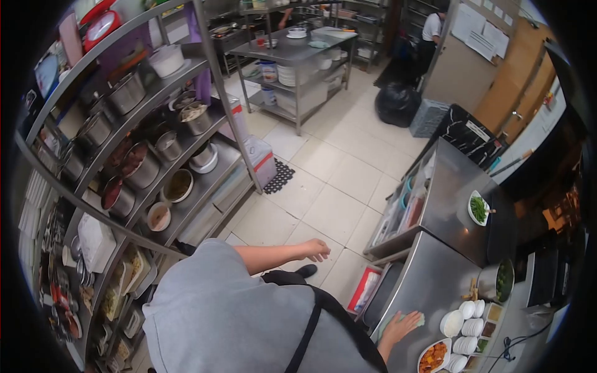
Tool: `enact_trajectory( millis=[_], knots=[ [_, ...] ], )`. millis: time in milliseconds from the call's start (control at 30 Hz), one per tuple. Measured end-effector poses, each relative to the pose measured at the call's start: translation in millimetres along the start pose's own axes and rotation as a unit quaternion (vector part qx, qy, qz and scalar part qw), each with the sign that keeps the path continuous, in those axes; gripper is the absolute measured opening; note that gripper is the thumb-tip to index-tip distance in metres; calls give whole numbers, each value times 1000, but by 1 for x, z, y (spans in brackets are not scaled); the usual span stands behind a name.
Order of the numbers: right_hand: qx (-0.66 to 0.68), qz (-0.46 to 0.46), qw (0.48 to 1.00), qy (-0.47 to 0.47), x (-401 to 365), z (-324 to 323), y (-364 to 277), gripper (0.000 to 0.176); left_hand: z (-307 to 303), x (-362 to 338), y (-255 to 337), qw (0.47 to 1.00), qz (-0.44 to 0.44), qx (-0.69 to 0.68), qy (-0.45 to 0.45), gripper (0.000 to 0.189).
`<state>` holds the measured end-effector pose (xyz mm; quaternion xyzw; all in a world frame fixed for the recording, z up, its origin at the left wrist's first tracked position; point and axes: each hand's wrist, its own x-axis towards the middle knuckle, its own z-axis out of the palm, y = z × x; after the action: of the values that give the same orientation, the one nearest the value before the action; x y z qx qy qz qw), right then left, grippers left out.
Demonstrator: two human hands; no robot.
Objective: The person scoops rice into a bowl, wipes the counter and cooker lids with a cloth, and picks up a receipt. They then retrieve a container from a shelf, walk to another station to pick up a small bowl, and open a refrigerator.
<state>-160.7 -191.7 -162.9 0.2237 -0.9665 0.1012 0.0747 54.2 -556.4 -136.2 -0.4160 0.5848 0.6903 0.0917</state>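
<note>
My right hand (404, 326) lies flat, fingers stretched out, on a pale green cloth (421, 319) on the steel counter (410, 280). The cloth shows past both sides of the hand. Close by stand a white dish of orange-red food pieces (433, 358), a white bowl (451, 323) and stacks of small white dishes (472, 327). My left hand (316, 250) hangs in the air over the tiled floor, its fingers loosely bent and apart, with nothing in it.
A steel pot (495, 281) and a plate of green vegetables (478, 208) stand farther along the counters. Steel shelves (180, 196) with pots line the left. Behind are a worktable (292, 53), a black bag (398, 104) and a person (431, 31).
</note>
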Motion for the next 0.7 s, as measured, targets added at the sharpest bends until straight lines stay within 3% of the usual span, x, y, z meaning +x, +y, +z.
enact_trajectory(
  millis=[233,300,367,533,700],
  knots=[
    [20,31,999,8,68,8,-31,64,-31,12,-29,998,10,43,-33,35],
    [78,34,995,53,63,-6,-38,66,-56,34,-55,967,16,253,2,37],
    [53,19,998,29,32,1,-19,66,-92,52,-83,887,29,456,59,39],
    [13,13,1000,16,-66,-9,-11,67,-186,40,-150,873,-142,424,196,37],
    [-38,64,997,31,-90,-9,0,65,-216,21,-163,878,-223,372,204,36]
  ],
)
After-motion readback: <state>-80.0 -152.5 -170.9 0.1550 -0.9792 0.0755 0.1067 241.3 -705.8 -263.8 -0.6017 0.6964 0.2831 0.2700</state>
